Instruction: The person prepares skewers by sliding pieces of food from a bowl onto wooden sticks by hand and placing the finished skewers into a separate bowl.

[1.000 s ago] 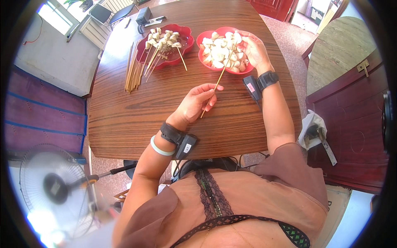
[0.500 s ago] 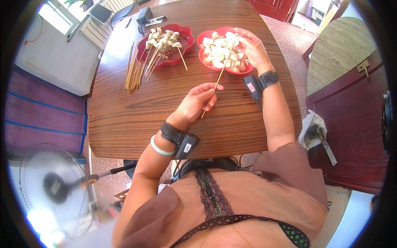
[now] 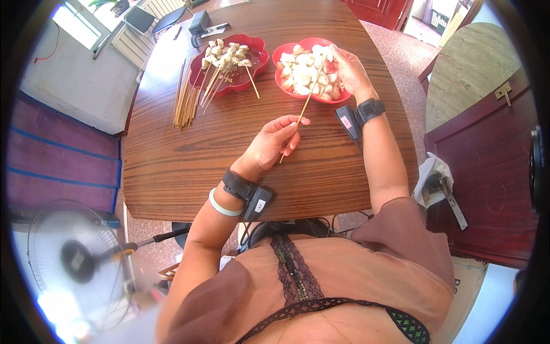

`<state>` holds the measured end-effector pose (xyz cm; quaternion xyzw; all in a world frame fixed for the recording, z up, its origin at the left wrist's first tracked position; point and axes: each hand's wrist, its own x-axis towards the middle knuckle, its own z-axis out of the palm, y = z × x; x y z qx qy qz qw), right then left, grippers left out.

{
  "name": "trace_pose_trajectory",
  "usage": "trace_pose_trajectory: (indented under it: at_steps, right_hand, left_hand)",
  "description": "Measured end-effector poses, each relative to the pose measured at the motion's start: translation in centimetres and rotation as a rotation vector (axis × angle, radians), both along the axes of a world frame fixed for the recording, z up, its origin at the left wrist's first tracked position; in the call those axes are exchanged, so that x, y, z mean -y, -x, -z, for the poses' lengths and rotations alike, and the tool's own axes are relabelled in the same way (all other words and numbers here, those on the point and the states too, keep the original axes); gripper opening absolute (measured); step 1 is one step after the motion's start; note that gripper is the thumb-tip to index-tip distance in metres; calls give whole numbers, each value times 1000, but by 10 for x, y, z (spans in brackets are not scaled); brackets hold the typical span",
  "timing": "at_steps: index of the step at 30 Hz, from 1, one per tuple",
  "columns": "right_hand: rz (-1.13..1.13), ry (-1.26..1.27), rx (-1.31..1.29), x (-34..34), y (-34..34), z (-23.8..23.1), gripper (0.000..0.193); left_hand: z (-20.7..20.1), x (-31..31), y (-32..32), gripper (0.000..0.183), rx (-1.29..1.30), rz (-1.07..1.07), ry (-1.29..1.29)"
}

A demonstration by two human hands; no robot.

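My left hand [image 3: 274,142] pinches a thin wooden skewer [image 3: 306,106] near its lower end, and the skewer slants up to the right. Its upper tip reaches over a red scalloped bowl [image 3: 279,55] heaped with pale white food chunks [image 3: 302,73]. At that bowl's right side is my right hand [image 3: 350,71], its fingers bent close to the skewer's tip; what they grip, if anything, is hidden. To the left, a second red bowl [image 3: 262,62] bears several skewers with pale chunks [image 3: 229,56] threaded on their ends.
A bundle of bare skewers [image 3: 185,103] lies left of the second bowl. Farther back on the wooden table [image 3: 189,172] are a grey box [image 3: 199,22] and a pen [image 3: 219,27]. A fan [image 3: 77,258] stands at the lower left, and a dark red door [image 3: 487,160] is at the right.
My right hand's fingers have drawn in from a more stretched pose and shifted slightly down beside the skewer's tip. My left hand and the skewer have hardly moved.
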<state>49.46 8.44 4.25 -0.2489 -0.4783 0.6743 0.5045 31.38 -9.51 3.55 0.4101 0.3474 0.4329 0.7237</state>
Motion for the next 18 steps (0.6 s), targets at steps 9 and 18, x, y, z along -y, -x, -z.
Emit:
trace_pose_trajectory:
  at_steps: [9, 18]
  right_hand:
    - [120, -7, 69, -11, -8, 8, 18]
    - [-34, -69, 150, -5, -6, 6, 21]
  left_hand:
    - [-3, 1, 0, 25, -35, 87, -21]
    - [1, -1, 1, 22, -1, 104, -28]
